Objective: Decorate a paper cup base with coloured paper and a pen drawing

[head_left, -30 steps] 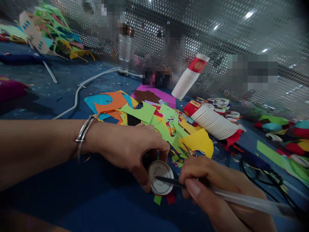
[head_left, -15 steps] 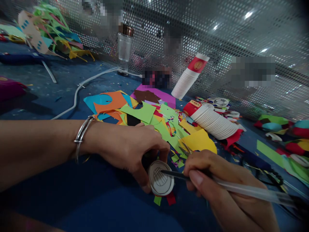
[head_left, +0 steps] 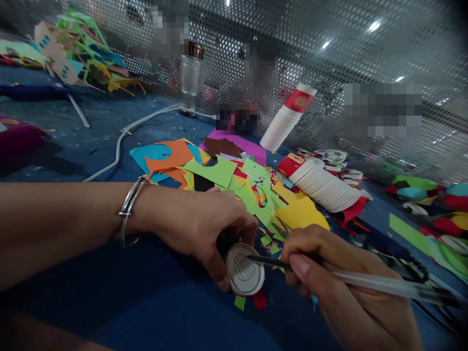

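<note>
My left hand (head_left: 215,229), with a silver bangle at the wrist, is curled around a small paper cup (head_left: 245,282). The cup's round white base faces me and carries a dark circle with a grid of crossing lines inside. Green and red paper tabs stick out beneath it. In my right hand (head_left: 329,278) a pen (head_left: 365,282) with a clear barrel is pinched between thumb and fingers. Its dark tip touches the drawn grid, or hovers just over it; I cannot tell which.
Coloured paper scraps (head_left: 215,168) spread behind my hands. Stacked paper cups (head_left: 321,185) lie at the right; another stack (head_left: 287,119) leans by the perforated metal screen (head_left: 234,63). A glass bottle (head_left: 190,80) stands behind a white cable (head_left: 119,146). Paper crafts (head_left: 417,187) sit far right.
The pen tip has shifted slightly right across the drawn grid, and more grid lines show. My left hand keeps its hold on the cup. The whole view has moved slightly.
</note>
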Demonstrator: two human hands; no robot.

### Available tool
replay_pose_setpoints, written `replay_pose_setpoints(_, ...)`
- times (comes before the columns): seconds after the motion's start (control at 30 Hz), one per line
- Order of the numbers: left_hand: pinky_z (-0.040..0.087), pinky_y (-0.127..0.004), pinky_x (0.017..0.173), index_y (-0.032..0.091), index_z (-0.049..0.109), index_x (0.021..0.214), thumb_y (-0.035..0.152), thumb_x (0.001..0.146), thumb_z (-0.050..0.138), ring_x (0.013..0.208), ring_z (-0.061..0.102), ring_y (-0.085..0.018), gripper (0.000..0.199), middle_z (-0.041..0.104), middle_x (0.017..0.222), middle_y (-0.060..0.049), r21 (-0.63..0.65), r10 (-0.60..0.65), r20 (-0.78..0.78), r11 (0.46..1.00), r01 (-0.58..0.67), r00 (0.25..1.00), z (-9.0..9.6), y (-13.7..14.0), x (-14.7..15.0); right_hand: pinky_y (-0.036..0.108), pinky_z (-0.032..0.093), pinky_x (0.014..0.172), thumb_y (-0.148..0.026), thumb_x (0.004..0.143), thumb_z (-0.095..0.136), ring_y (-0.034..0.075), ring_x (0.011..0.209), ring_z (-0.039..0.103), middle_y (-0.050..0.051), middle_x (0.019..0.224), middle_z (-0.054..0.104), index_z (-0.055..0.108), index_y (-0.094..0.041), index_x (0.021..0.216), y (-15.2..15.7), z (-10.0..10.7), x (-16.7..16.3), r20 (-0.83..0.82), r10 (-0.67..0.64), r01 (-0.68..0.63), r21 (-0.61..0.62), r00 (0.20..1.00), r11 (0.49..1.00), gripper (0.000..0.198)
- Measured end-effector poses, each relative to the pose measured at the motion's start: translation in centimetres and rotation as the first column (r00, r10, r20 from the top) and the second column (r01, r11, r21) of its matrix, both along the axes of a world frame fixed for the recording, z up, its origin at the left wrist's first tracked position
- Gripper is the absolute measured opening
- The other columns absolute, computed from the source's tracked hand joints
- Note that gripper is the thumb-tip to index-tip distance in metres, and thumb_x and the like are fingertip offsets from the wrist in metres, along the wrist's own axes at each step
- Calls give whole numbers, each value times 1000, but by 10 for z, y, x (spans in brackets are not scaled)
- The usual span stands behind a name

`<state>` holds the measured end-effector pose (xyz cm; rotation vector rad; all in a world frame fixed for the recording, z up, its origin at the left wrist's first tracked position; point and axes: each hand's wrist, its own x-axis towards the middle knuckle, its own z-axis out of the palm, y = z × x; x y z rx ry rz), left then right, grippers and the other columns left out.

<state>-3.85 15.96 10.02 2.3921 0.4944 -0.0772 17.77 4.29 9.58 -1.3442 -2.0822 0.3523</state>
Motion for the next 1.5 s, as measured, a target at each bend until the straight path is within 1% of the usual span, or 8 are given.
replay_pose_setpoints(0.23,42,-28,72,25,73,106,41,69,97,96,62,-20,47,69,99,2,-3,1,12,1000,-1,1000,0,0,-1,22,46,49,-17,98,52,11,52,64,-5,65,67,67,-28,88,-7,-3,0,-16,46,-47,-50,999,998,21)
replay_pose_setpoints(0.4,42,-28,74,25,73,108,41,71,96,99,62,-21,47,69,101,1,-3,-2,11,1000,2,1000,1,-1,-1,23,46,48,-17,96,53,12,49,63,-5,61,65,65,-27,84,-7,-1,-3,-24,96,-98,-81,995,992,20)
replay_pose_setpoints(0.6,42,-28,74,24,73,107,35,70,95,100,61,-23,45,69,102,-1,-16,-3,9,1000,4,1000,2,-1,0,25,45,47,-21,94,54,13,47,62,-5,59,65,65,-27,79,-3,3,-8,-38,80,-85,-128,996,988,19)
replay_pose_setpoints(0.73,42,-29,75,23,72,107,34,71,94,100,61,-23,44,70,102,-1,-17,-1,6,1000,1,1000,2,-1,0,25,46,48,-18,94,54,13,49,63,-6,61,66,65,-28,82,-5,1,-4,-24,91,-93,-113,996,989,19)
replay_pose_setpoints(0.87,41,-28,75,23,73,107,33,72,93,100,61,-22,42,70,101,-1,-21,-3,8,1000,3,1000,2,-1,0,26,47,47,-20,95,58,15,54,66,-3,66,68,68,-28,87,-8,0,3,-6,66,-66,-144,998,987,15)
replay_pose_setpoints(1.0,41,-28,73,23,72,105,34,72,93,95,61,-20,40,69,100,0,-19,-10,11,1000,10,1000,1,0,-1,25,46,47,-20,97,54,13,50,63,-4,62,66,67,-27,85,-4,0,3,7,61,-60,-98,998,993,19)
replay_pose_setpoints(1.27,43,-28,74,24,73,109,35,71,93,103,61,-24,45,69,102,-1,-43,-7,4,999,8,1000,1,0,-1,26,46,48,-20,93,55,12,46,60,-4,57,65,66,-24,75,3,3,-1,-10,11,-11,-36,1000,999,22)
replay_pose_setpoints(1.5,42,-28,73,24,73,111,35,71,93,103,61,-24,46,70,103,-2,-31,-2,0,1000,2,1000,1,0,0,29,47,48,-23,92,57,14,47,59,-2,57,67,67,-25,73,1,2,-1,-59,-43,39,-62,997,997,22)
